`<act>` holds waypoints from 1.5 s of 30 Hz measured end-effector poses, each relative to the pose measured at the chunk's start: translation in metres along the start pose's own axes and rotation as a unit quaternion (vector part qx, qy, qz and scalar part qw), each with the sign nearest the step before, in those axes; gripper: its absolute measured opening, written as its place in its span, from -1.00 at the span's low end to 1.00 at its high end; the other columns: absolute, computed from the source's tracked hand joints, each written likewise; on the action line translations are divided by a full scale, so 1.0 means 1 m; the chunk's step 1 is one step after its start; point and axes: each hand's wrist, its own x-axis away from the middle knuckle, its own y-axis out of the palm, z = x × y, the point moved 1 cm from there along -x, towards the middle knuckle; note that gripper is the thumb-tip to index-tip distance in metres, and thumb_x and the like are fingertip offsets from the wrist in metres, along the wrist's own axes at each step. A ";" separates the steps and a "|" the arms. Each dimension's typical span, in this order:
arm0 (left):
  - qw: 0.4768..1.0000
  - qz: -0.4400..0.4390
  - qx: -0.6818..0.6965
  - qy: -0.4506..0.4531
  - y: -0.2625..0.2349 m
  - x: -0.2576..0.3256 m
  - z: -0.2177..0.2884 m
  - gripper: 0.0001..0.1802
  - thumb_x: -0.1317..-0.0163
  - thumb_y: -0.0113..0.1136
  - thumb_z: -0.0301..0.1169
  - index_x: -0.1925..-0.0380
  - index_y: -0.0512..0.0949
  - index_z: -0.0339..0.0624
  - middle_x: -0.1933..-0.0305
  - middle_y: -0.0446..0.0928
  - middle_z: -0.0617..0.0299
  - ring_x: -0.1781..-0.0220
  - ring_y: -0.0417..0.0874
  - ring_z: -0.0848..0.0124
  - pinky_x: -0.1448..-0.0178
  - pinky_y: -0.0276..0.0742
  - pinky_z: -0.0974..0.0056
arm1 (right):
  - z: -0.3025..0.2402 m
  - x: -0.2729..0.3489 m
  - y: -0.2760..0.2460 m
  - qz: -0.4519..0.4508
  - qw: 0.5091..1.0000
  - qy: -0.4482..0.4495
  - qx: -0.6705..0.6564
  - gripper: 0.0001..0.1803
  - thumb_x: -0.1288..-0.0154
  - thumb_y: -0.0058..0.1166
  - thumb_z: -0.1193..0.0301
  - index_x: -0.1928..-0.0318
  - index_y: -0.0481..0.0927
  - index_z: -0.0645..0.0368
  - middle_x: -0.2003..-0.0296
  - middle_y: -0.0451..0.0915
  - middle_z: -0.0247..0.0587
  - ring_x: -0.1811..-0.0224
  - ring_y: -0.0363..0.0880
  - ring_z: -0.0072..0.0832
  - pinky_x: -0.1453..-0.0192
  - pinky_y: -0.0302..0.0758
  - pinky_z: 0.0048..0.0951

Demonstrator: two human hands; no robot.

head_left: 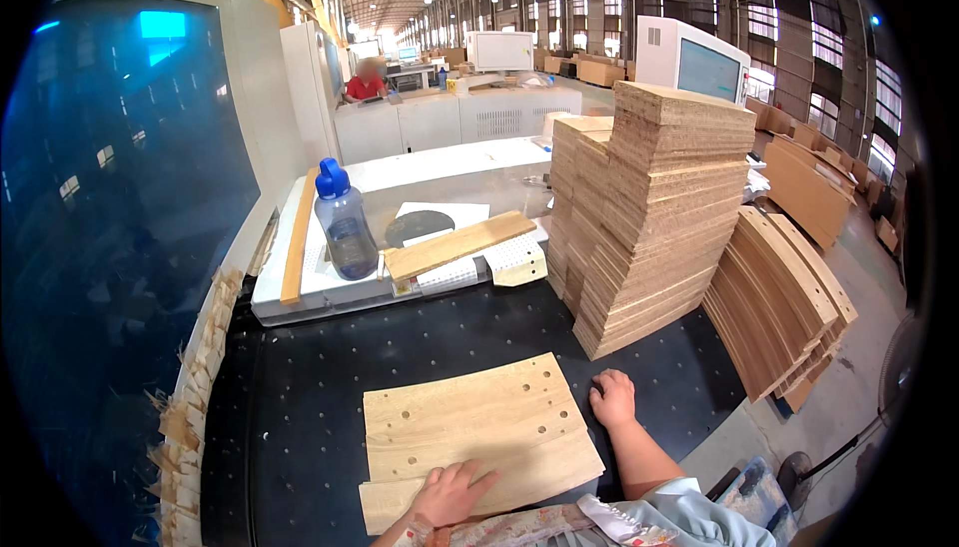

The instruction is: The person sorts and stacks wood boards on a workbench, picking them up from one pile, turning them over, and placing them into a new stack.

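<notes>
Light wood-grain panels with drilled round holes lie on the black dotted work table right in front of me. They sit edge to edge or slightly overlapping; I cannot tell which. My left hand rests flat on the near panel at its left part, fingers apart. My right hand is on the black table just right of the panels, its fingers curled in, with nothing seen in them. Close beyond it rises a tall stack of cut boards, raw particleboard edges showing.
A clear bottle with a blue lid stands on the white machine ledge, near a loose wood strip. More panels are piled at the right. A blue-tinted machine window borders the left. Far back sits a person in red.
</notes>
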 end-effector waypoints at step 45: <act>0.999 0.048 -0.018 0.002 0.001 -0.005 -0.004 -0.49 -0.04 -0.01 -0.35 -0.07 0.44 0.32 -0.12 0.34 0.34 -0.05 0.39 0.46 -0.01 0.26 0.27 | 0.049 -0.073 -0.012 -0.103 0.934 0.276 0.202 -0.37 -0.25 -0.15 0.09 -0.24 0.22 0.19 -0.29 0.14 -0.18 -0.38 -0.01 -0.26 -0.36 -0.01 0.01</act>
